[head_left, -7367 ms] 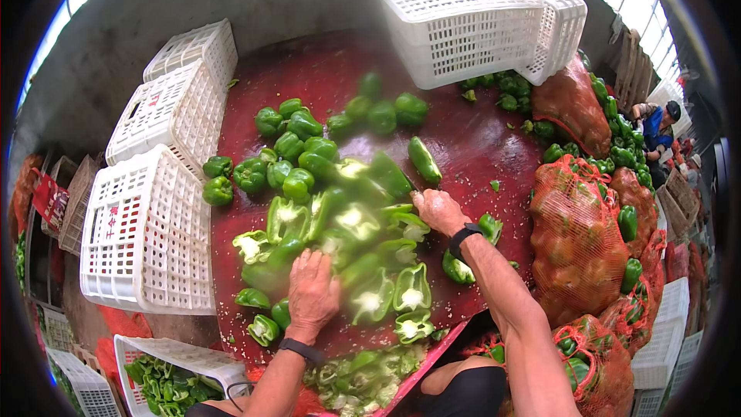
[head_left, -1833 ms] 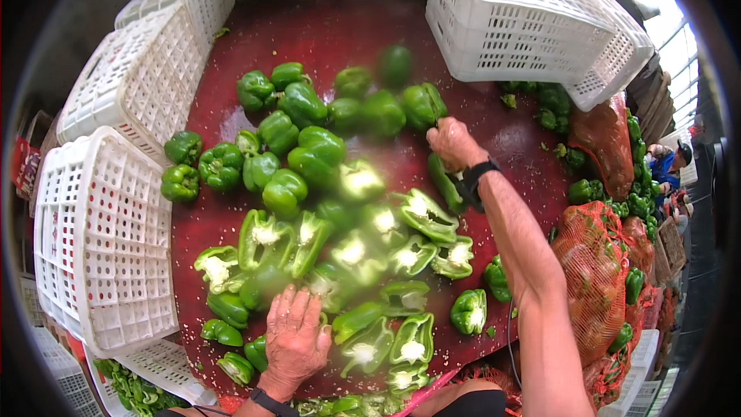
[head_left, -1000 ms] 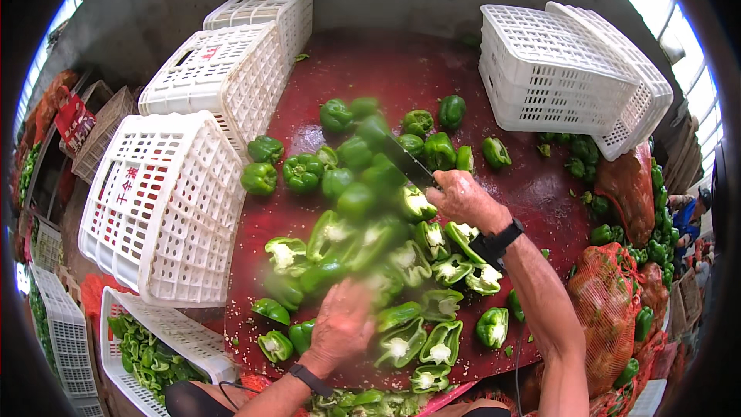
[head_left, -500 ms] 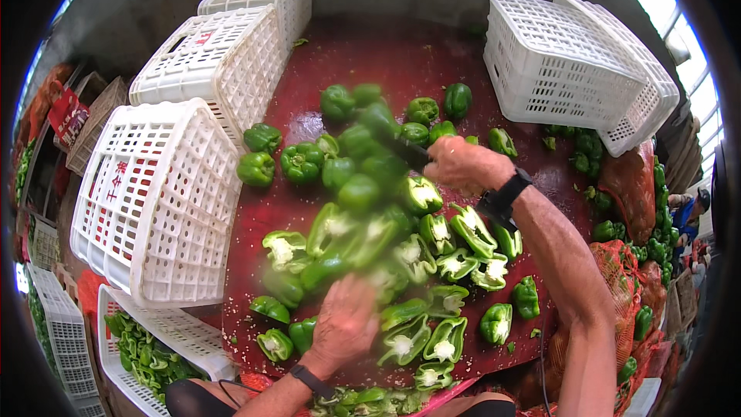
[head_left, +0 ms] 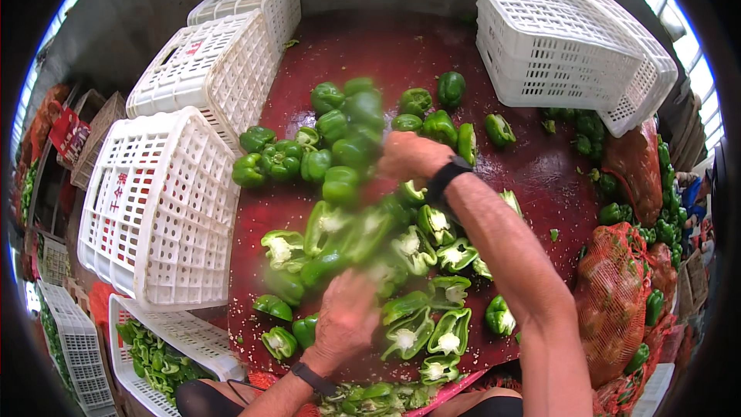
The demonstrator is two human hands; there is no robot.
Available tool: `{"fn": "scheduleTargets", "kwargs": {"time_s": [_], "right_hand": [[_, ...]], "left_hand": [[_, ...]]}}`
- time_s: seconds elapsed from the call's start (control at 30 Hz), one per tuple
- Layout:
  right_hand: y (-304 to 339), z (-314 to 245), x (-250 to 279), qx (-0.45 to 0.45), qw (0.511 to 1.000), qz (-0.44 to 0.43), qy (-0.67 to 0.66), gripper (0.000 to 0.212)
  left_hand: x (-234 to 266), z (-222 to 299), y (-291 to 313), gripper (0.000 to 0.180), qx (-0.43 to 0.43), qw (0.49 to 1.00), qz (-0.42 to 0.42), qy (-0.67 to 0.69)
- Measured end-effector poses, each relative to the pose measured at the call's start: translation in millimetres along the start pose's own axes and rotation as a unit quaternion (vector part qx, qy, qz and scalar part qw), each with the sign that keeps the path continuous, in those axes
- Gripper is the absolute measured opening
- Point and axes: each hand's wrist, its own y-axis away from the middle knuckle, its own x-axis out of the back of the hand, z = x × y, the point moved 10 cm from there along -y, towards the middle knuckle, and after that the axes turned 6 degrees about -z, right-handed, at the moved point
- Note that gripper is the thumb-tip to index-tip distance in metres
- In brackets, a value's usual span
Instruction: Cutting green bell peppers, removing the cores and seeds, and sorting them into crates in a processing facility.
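Observation:
My right hand [head_left: 413, 156] reaches over the middle of the red work surface [head_left: 509, 177], fingers closed, beside whole green bell peppers [head_left: 340, 184]. Its fingertips and the knife in it are hidden behind the hand and a blurred patch. My left hand [head_left: 347, 315] rests low among the cut peppers, touching or just over a blurred pepper half; its fingertips are smeared, so their grip cannot be made out. Halved bell peppers [head_left: 414, 251] with pale cores lie cut side up between and right of my hands. A dark whole pepper [head_left: 451, 89] sits farther back.
White plastic crates [head_left: 162, 208] stand along the left edge, and more crates [head_left: 556, 46] at the back right. A crate of green pepper pieces [head_left: 166, 359] is at lower left. Orange mesh sacks [head_left: 614, 301] of peppers bulge at right. Trimmings [head_left: 378, 398] lie by my lap.
My right hand has moved left and its forearm now covers several pepper halves. The dark blade seen ahead of it is now hidden. My left hand stays nearly in place; the view has shifted slightly.

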Motion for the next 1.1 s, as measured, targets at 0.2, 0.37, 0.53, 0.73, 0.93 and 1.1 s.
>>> {"fn": "scheduleTargets", "kwargs": {"time_s": [0.2, 0.37, 0.53, 0.73, 0.93, 1.1], "right_hand": [[15, 0, -42, 0.167, 0.975, 0.148, 0.018, 0.020], [35, 0, -44, 0.061, 0.987, 0.137, -0.065, 0.019], [34, -12, -37, 0.023, 0.995, 0.051, -0.081, 0.018], [-11, 16, -82, 0.096, 0.990, 0.103, 0.017, 0.027], [41, 11, -58, 0.045, 0.989, 0.002, -0.141, 0.043], [69, 27, -61, -0.039, 0.936, -0.056, -0.345, 0.024]], "left_hand": [[83, -9, -58, 0.028, -0.011, 0.979, 0.177, 0.103], [82, -53, -157, 0.032, -0.051, 0.978, 0.192, 0.058], [55, -69, -176, 0.032, -0.043, 0.990, 0.125, -0.043], [44, -65, -186, 0.026, -0.047, 0.989, 0.127, -0.062], [49, -72, -173, 0.031, -0.062, 0.989, 0.125, -0.046], [41, -63, -177, 0.030, -0.101, 0.987, 0.118, -0.034]]}}
